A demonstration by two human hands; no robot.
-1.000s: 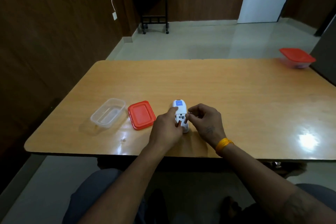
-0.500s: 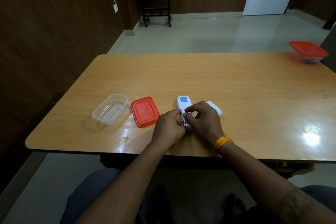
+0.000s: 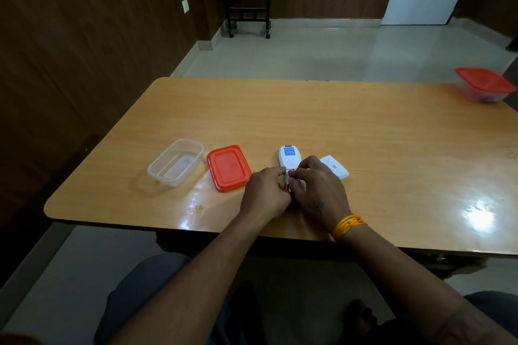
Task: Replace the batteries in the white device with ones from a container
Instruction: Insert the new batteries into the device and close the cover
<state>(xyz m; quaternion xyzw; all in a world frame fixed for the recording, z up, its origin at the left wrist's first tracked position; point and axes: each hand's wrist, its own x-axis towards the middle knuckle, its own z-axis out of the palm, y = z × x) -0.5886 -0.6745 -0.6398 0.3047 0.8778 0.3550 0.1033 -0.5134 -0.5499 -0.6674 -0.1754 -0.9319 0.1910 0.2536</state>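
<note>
Pinching at the near end of the white device (image 3: 289, 158), the fingertips of both hands are curled together over its battery bay, where a red-tipped battery (image 3: 286, 186) is partly seen. The left hand (image 3: 265, 197) is closed on the device's near left side, the right hand (image 3: 316, 190) on its near right. The device lies flat on the wooden table (image 3: 364, 134). A white cover (image 3: 336, 166) lies at three o'clock of it, a red lid (image 3: 228, 167) at nine o'clock, and an open clear container (image 3: 176, 165) beyond that. A lidded container (image 3: 486, 88) sits far off at two o'clock.
</note>
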